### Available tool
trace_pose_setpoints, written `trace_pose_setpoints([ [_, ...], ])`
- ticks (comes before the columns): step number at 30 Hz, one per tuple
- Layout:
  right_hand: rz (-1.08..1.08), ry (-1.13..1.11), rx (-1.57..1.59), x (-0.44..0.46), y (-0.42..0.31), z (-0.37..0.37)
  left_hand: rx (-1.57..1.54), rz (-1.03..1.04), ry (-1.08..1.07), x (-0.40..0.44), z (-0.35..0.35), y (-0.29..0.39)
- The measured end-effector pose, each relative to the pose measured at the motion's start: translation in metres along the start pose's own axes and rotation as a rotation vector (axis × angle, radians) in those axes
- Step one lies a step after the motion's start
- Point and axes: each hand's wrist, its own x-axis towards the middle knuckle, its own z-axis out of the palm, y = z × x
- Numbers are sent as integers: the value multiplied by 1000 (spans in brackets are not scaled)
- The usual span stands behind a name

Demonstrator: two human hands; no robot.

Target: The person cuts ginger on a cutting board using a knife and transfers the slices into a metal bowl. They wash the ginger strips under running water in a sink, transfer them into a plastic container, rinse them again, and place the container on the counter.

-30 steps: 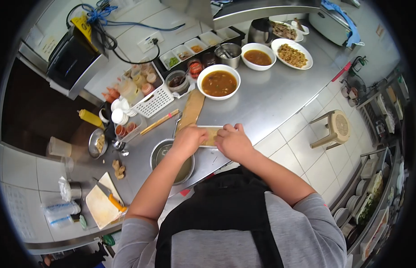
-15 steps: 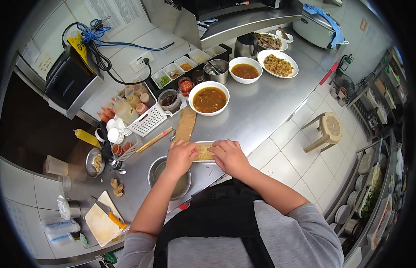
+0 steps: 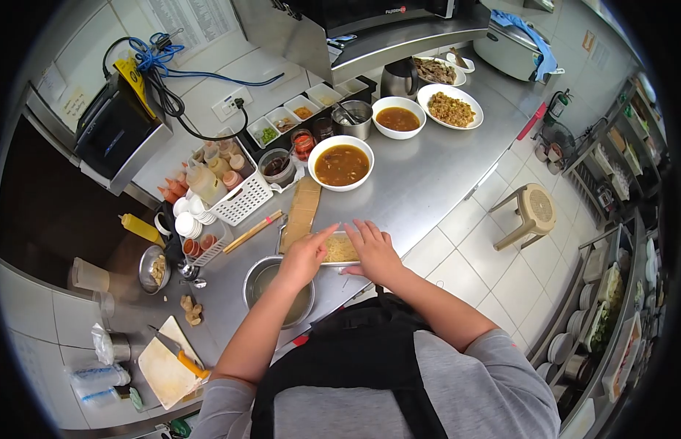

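A white rectangular tray with a pale yellow, crumb-like food (image 3: 340, 249) lies near the counter's front edge. At its left end is my left hand (image 3: 304, 257), fingers pressed together; whether they pinch anything is too small to tell. My right hand (image 3: 374, 252) rests at the tray's right side with its fingers spread. Left of the tray sits a metal bowl of cloudy liquid (image 3: 279, 293), partly under my left forearm. A brown cardboard strip (image 3: 301, 212) lies behind my left hand. Beyond the tray stands a white bowl of brown soup (image 3: 341, 165).
On the left are a cutting board (image 3: 159, 366) with an orange-handled knife (image 3: 188, 361), ginger (image 3: 190, 310), chopsticks (image 3: 252, 231) and a white basket of bottles (image 3: 241, 201). Another soup bowl (image 3: 397, 118) and a fried rice plate (image 3: 451, 107) stand at the back. A stool (image 3: 534, 212) is right.
My right hand's fingers have spread and moved to the tray's right side, so more of the yellow food shows. The camera view has shifted, bringing more of the back appliance into view.
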Motion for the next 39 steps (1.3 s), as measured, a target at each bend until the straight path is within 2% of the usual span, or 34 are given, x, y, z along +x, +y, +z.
trace_pose_setpoints([
  [1, -3, 3, -1, 0, 2, 6, 2, 1, 4, 0, 2, -3],
  [3, 41, -120, 95, 1, 5, 10, 87, 194, 76, -1, 6, -6],
  [6, 105, -183, 119, 2, 3, 13, 94, 247, 163, -5, 12, -11],
  [7, 103, -185, 117, 3, 2, 13, 92, 246, 166, -6, 12, -11],
  [9, 160, -230, 179, 4, 0, 9, -21, 44, 65, -9, 5, 0],
  [13, 168, -181, 229, 3, 0, 13, 27, 80, 65, -4, 7, -9],
  [15, 165, -112, 283, 0, -1, 18, 358, 513, 345, -3, 9, -8],
  [16, 169, -110, 282, -1, 0, 20, 357, 517, 342, -6, 11, -7],
  [18, 203, -106, 405, -3, 2, 22, -158, -143, 134, -14, 5, 17],
  [22, 174, -82, 513, -9, 12, 32, -133, -284, 95, -20, 5, 16],
  [24, 145, -33, 526, -6, 18, 31, 431, 153, 442, -31, 2, 37],
  [25, 95, -66, 540, -2, 23, 28, 307, 112, 482, -35, 2, 42],
  [26, 66, -70, 535, 2, 27, 22, 317, 58, 520, -42, 3, 45],
  [28, -24, -115, 553, 15, 34, 7, -11, -77, 677, -58, 3, 47],
  [29, -80, -130, 546, 23, 35, -4, -32, -204, 654, -71, 3, 46],
  [32, -245, -246, 560, 46, 32, -42, 13, -339, 680, -115, 8, 57],
  [34, -348, -347, 574, 58, 21, -66, -64, -461, 714, -143, 11, 73],
  [36, -537, -641, 577, 64, 3, -82, 125, -402, 776, -167, 15, 100],
  [37, -622, -711, 583, 61, -10, -80, 138, -434, 642, -187, 18, 107],
  [38, -665, -731, 588, 53, -26, -75, 143, -470, 673, -204, 21, 117],
  [39, -763, -779, 634, 41, -46, -70, 164, -490, 594, -219, 24, 127],
])
